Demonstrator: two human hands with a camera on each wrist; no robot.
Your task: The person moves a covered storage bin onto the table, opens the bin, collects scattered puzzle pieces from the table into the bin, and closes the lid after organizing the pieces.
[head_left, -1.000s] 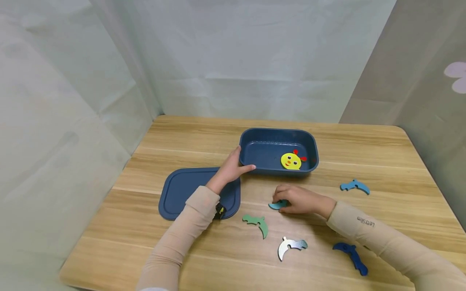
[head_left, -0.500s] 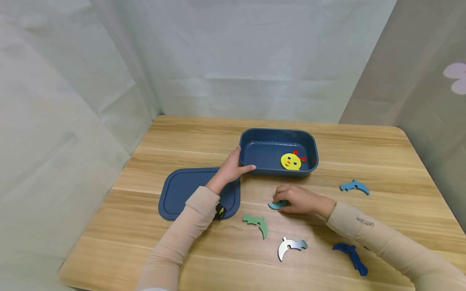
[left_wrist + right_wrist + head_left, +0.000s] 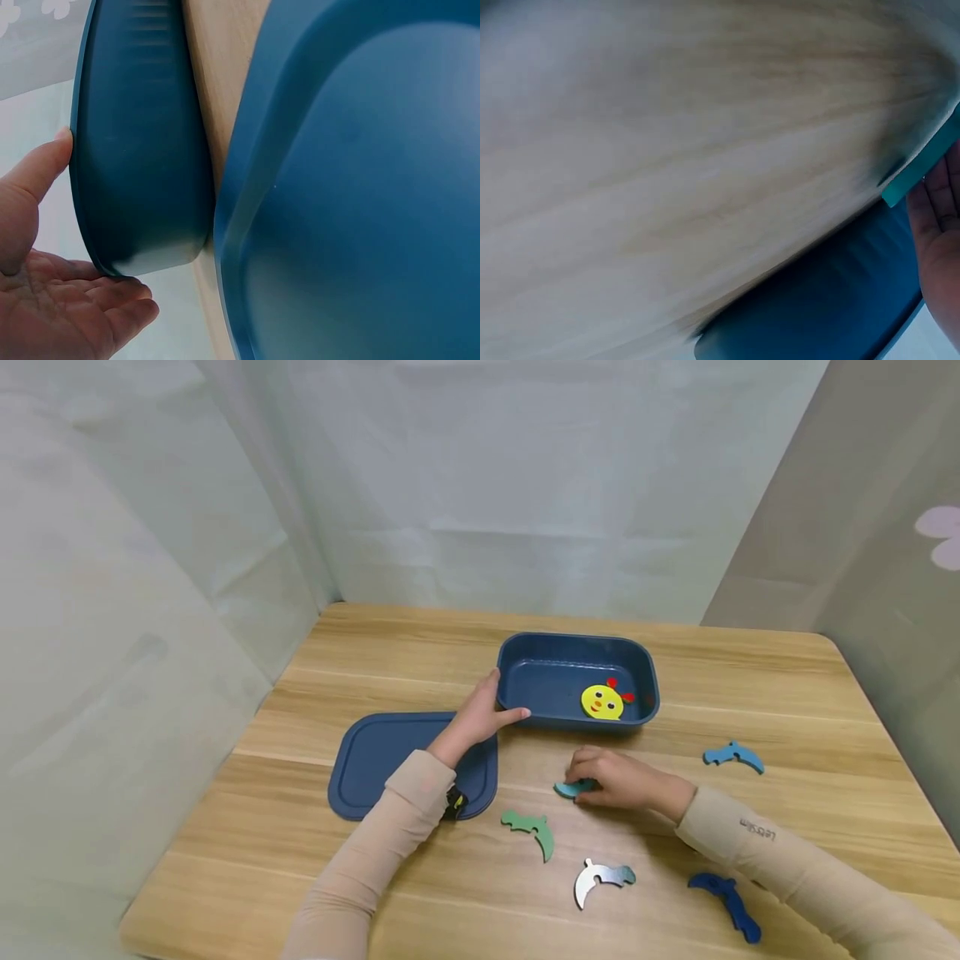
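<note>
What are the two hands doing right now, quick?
Left hand: open, resting against the corner of the blue box.
Right hand: fingers curled on the teal piece on the table.

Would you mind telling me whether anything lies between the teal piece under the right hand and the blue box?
Nothing visible does: only bare table separates the teal piece at the right hand from the blue box.
</note>
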